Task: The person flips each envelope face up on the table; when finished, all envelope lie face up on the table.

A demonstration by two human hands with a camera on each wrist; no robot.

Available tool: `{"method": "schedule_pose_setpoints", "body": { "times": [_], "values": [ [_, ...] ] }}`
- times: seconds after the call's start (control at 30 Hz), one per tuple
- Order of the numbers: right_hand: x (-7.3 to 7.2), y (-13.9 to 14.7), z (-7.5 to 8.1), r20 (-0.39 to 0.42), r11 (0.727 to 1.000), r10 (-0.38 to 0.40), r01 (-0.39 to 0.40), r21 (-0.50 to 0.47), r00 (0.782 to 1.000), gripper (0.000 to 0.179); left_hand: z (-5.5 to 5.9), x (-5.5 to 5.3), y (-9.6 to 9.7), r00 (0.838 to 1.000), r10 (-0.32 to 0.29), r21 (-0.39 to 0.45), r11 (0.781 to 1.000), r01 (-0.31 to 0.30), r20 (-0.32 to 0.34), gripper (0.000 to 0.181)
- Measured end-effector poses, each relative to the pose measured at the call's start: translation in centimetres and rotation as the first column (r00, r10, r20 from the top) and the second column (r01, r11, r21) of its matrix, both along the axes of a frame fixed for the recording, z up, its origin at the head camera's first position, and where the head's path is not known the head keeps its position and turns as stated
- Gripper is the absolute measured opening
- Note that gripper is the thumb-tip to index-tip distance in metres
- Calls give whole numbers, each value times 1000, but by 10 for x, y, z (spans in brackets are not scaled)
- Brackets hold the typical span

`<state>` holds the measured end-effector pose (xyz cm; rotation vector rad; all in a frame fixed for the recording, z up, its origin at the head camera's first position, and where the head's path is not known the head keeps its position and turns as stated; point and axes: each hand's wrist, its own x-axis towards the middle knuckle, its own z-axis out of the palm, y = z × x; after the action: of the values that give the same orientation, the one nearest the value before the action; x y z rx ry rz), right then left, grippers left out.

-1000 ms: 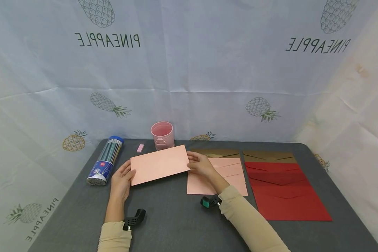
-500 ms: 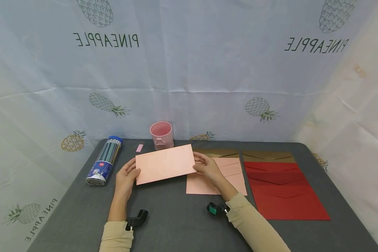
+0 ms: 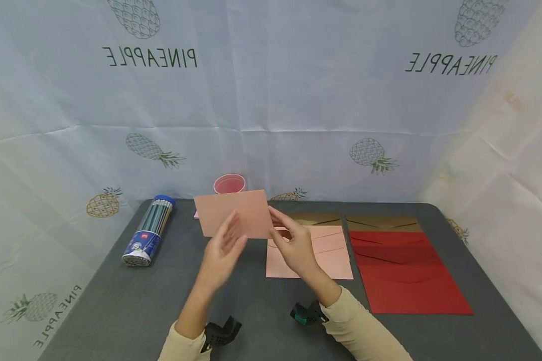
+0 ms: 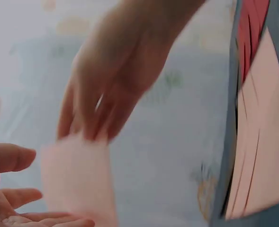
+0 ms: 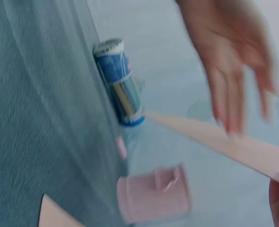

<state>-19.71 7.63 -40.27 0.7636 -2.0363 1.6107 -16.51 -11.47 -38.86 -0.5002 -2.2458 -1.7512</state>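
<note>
A pink envelope (image 3: 253,210), its visible side plain, is up off the table in front of me. My right hand (image 3: 295,245) pinches it at its right end between thumb and fingers. Close before the envelope's near side, my left hand (image 3: 221,255) has straight, parted fingers and overlaps it in the head view. In the left wrist view the left hand (image 4: 16,189) is apart at the lower left, while the right hand (image 4: 111,71) holds the envelope's (image 4: 77,175) end. The right wrist view has the envelope (image 5: 224,142) almost edge-on, below the left hand (image 5: 229,66).
Pink envelopes (image 3: 316,263) lie just right of centre, red envelopes (image 3: 415,286) farther right. Gold envelopes (image 3: 384,224) show behind both. A tub of pencils (image 3: 146,230) lies at the left; a pink bucket (image 3: 229,184) stands at the back, partly hidden by the raised envelope.
My left hand has let go of the envelope's left end and moved right, in front of it. The envelope has risen and tilted, and now overlaps the bucket; the right hand keeps its hold.
</note>
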Motion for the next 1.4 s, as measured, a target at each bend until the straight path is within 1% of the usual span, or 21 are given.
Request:
{"method": "schedule_pose_setpoints", "body": {
  "times": [0.03, 0.07, 0.13, 0.17, 0.23, 0.3, 0.33, 0.43, 0.5, 0.6, 0.67, 0.77, 0.87, 0.93, 1.0, 1.03, 1.13, 1.2, 1.27, 1.3, 1.4],
  "values": [
    [4, -3, 3, -77, 999, -17, 20, 36, 997, 46, 3, 6, 7, 999, -44, -5, 999, 44, -31, 64],
    [9, -6, 5, -146, 997, -26, 36, 70, 989, 46, 5, 11, 13, 996, -74, -16, 997, 73, -58, 66],
    [16, -10, 9, -280, 990, -24, 63, 129, 960, 46, 9, 19, 22, 988, -105, -16, 994, 104, -116, 70],
    [19, -11, 11, -333, 985, -21, 76, 153, 943, 45, 10, 22, 25, 984, -110, -7, 994, 110, -140, 71],
    [23, -13, 13, -406, 979, -5, 87, 184, 914, 43, 11, 26, 29, 976, -121, 47, 990, 132, -181, 75],
    [26, -13, 15, -438, 976, 17, 80, 202, 899, 38, 12, 28, 32, 971, -126, 119, 981, 152, -203, 78],
    [27, -13, 15, -442, 975, 26, 74, 207, 897, 36, 13, 29, 32, 969, -132, 156, 974, 166, -207, 79],
    [29, -10, 16, -429, 973, 63, 40, 227, 901, 34, 13, 29, 33, 970, -129, 249, 952, 179, -204, 80],
    [30, -8, 15, -418, 968, 90, 20, 251, 904, 34, 13, 28, 33, 975, -109, 277, 947, 162, -196, 80],
    [32, -3, 14, -394, 953, 128, -3, 303, 910, 38, 11, 27, 32, 982, -81, 297, 946, 131, -173, 81],
    [33, 1, 12, -374, 943, 147, -16, 332, 916, 40, 11, 26, 32, 984, -73, 300, 947, 119, -161, 81],
    [34, 7, 8, -340, 935, 167, -39, 352, 926, 42, 9, 24, 32, 985, -84, 282, 951, 124, -149, 76],
    [35, 15, 4, -306, 939, 183, -75, 335, 934, 45, 6, 21, 32, 986, -94, 239, 963, 125, -139, 68],
    [35, 22, 1, -287, 945, 179, -84, 316, 941, 48, 5, 19, 33, 988, -90, 204, 972, 115, -127, 62],
    [35, 31, -2, -264, 955, 148, -68, 290, 953, 50, 4, 18, 33, 991, -83, 177, 979, 102, -110, 58],
    [34, 35, -4, -259, 961, 117, -43, 274, 959, 50, 3, 17, 33, 992, -80, 168, 981, 96, -101, 57],
    [29, 52, -8, -225, 977, -9, 56, 206, 974, 49, 2, 14, 32, 994, -85, 162, 982, 95, -66, 54],
    [25, 64, -10, -191, 984, -93, 120, 132, 977, 47, 1, 12, 31, 994, -104, 173, 979, 109, -39, 54],
    [23, 75, -9, -133, 983, -166, 174, 58, 977, 46, -1, 9, 29, 991, -130, 196, 972, 129, -5, 53],
    [22, 81, -9, -104, 981, -190, 194, 25, 976, 45, -2, 7, 27, 990, -141, 211, 968, 136, 12, 53],
    [21, 95, -7, -4, 967, -253, 253, -29, 968, 44, -6, 3, 23, 982, -176, 265, 952, 154, 63, 53]
  ]
}}
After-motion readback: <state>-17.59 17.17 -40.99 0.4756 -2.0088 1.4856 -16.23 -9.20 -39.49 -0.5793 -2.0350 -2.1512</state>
